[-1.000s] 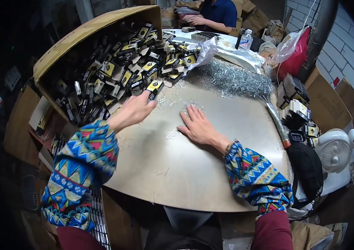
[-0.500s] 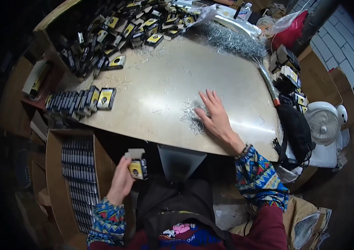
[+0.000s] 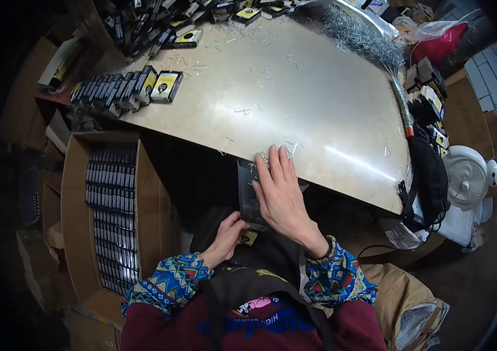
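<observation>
My right hand (image 3: 285, 196) lies with fingers stretched out over the table's front edge, on small silver wire pieces (image 3: 259, 158) that look like paper clips. Under that edge is a grey chute (image 3: 248, 196), partly covered by this hand. Close below the chute, my left hand (image 3: 224, 238) is closed on a small black-and-yellow box (image 3: 249, 237), mostly hidden by the fingers and the chute. A few loose wire pieces (image 3: 248, 109) are scattered over the metal tabletop (image 3: 324, 96).
Small boxes stand in a row (image 3: 117, 90) at the table's left edge; more are heaped (image 3: 190, 20) behind. A big pile of wire pieces (image 3: 360, 38) lies far right. A carton (image 3: 150, 193) with packed boxes stands on the left. A white fan (image 3: 465, 175) is at right.
My right hand has drawn back to the front edge, and the wire heap has left the middle of the tabletop. My left hand has brought the box rightward, under the chute.
</observation>
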Tool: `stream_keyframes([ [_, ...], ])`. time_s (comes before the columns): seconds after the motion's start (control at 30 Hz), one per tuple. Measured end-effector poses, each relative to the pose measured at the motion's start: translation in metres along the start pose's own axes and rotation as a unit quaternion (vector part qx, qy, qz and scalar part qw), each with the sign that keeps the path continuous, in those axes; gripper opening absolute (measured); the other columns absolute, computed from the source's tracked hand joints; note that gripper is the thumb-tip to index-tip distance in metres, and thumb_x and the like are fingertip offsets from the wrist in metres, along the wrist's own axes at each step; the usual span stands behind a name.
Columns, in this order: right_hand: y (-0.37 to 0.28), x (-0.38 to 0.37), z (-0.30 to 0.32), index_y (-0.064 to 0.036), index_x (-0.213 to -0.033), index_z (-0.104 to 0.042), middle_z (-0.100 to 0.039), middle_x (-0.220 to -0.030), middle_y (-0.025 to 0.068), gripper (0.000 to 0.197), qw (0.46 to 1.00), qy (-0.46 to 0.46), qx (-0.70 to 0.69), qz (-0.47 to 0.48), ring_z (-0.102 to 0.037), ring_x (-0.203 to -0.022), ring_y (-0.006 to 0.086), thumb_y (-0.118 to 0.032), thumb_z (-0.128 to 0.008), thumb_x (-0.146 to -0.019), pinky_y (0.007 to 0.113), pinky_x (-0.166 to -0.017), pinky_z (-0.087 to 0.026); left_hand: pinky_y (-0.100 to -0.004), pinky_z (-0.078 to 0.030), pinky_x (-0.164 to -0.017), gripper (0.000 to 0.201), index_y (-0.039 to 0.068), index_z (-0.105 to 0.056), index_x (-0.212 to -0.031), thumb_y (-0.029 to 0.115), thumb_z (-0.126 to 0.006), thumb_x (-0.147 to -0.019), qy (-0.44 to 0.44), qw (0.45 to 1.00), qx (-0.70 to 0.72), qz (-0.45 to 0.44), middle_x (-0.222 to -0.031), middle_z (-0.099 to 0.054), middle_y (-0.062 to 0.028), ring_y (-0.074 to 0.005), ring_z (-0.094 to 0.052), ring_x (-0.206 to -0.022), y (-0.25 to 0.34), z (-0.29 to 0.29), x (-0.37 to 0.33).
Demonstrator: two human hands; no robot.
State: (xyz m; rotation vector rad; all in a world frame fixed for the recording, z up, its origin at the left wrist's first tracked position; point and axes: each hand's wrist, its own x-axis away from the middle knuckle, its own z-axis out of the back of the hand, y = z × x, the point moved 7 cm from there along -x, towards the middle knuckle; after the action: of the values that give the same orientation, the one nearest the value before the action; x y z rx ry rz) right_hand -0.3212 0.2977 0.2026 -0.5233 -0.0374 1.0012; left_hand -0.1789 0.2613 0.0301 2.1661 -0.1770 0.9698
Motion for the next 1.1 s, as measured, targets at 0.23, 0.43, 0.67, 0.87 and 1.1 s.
stream_keyframes([
  [0.23,0.015,0.020,0.048,-0.0016,-0.116,-0.065,-0.065,-0.110,0.0155,0.040,0.956,0.025,-0.276,-0.090,-0.063,-0.099,0.0238,0.012,-0.050,-0.082,0.029,-0.085,-0.048,-0.0334,-0.044,-0.090,0.039,0.002,-0.048,-0.116,0.014,-0.064,-0.083,-0.024,0.990,-0.128,-0.056,-0.108,-0.060,-0.0097,-0.0205,-0.058,-0.099,0.011,-0.008,0.010],
  [0.43,0.010,0.042,-0.010,-0.0022,-0.102,-0.066,-0.061,-0.101,0.0140,0.035,0.993,0.039,-0.109,-0.004,-0.057,-0.095,0.0330,0.009,-0.058,-0.071,0.038,-0.081,-0.050,-0.0472,-0.044,-0.088,0.068,-0.001,-0.034,-0.120,0.021,-0.077,-0.072,0.036,0.883,-0.432,-0.182,-0.111,-0.057,-0.0251,-0.0424,-0.057,-0.102,0.016,-0.020,0.011],
  [0.67,-0.002,0.065,-0.027,-0.0007,-0.107,-0.064,-0.059,-0.105,0.0160,0.032,0.990,-0.034,-0.136,0.016,-0.059,-0.094,0.0336,0.003,-0.061,-0.075,0.039,-0.078,-0.051,-0.0497,-0.047,-0.082,0.064,-0.002,-0.042,-0.118,0.017,-0.079,-0.068,0.085,0.821,-0.486,-0.286,-0.106,-0.058,-0.0257,-0.0434,-0.058,-0.099,0.022,-0.012,0.015],
  [0.87,-0.023,0.078,-0.052,-0.0008,-0.117,-0.061,-0.060,-0.115,0.0201,0.038,0.977,-0.128,-0.131,0.106,-0.059,-0.099,0.0373,0.002,-0.061,-0.079,0.040,-0.084,-0.052,-0.0471,-0.046,-0.087,0.065,-0.001,-0.042,-0.121,0.015,-0.078,-0.068,0.084,0.814,-0.495,-0.293,-0.108,-0.057,-0.0223,-0.0421,-0.056,-0.102,0.021,0.006,0.014],
  [1.1,0.011,0.047,-0.009,0.0015,-0.106,-0.067,-0.069,-0.087,0.0170,0.019,0.953,-0.052,-0.286,-0.089,-0.068,-0.073,0.0267,-0.006,-0.065,-0.089,0.030,-0.062,-0.051,-0.0385,-0.048,-0.078,0.077,0.002,-0.041,-0.130,0.005,-0.079,-0.063,0.067,0.783,-0.443,-0.432,-0.099,-0.054,-0.0161,-0.0299,-0.059,-0.088,0.070,-0.010,0.058],
])
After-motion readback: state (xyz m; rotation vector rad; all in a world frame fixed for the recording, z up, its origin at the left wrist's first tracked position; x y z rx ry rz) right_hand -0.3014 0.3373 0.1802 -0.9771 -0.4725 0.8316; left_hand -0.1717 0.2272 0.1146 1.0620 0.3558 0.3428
